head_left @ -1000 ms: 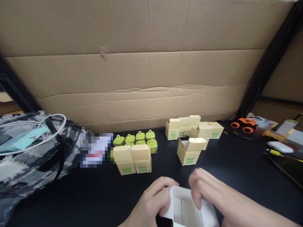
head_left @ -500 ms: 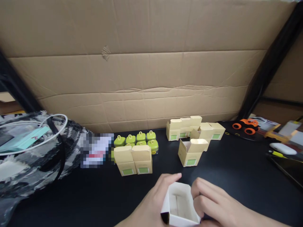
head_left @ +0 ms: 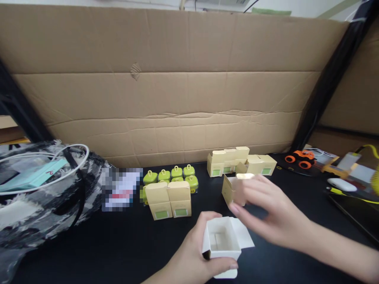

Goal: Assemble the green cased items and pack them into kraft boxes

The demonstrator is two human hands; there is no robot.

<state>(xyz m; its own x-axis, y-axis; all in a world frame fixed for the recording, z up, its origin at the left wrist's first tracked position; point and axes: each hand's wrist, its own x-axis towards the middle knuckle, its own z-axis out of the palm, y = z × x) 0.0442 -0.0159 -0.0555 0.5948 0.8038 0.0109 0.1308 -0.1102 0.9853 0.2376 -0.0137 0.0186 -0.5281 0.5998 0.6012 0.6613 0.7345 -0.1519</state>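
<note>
In the head view, my left hand (head_left: 194, 254) grips a small carton (head_left: 226, 255) with its white inside facing up. The carton's top is unfolded, with flaps sticking out to the right and toward me, and I see nothing inside it. My right hand (head_left: 268, 209) is a bit blurred, thumb and fingers apart, in front of a cream box (head_left: 227, 191) whose lid stands up. It covers much of that box; whether it touches it, I cannot tell. Left of there stand two cream boxes (head_left: 170, 203) side by side with raised lids, before several green lidded containers (head_left: 192, 182).
More cream boxes (head_left: 226, 163) line the back of the black table (head_left: 112, 248). An orange toy truck (head_left: 302, 157), a white mouse-like object (head_left: 342, 184) and a yellow cable (head_left: 337, 191) lie at right. At left sits a grey-and-black patterned bundle (head_left: 32, 225) with white cable. Cardboard (head_left: 183, 94) walls the back.
My right hand has left the carton and moved up and forward to the cream box. The carton's right flap has swung outward, and my left thumb now lies across its near side. The view has tilted up.
</note>
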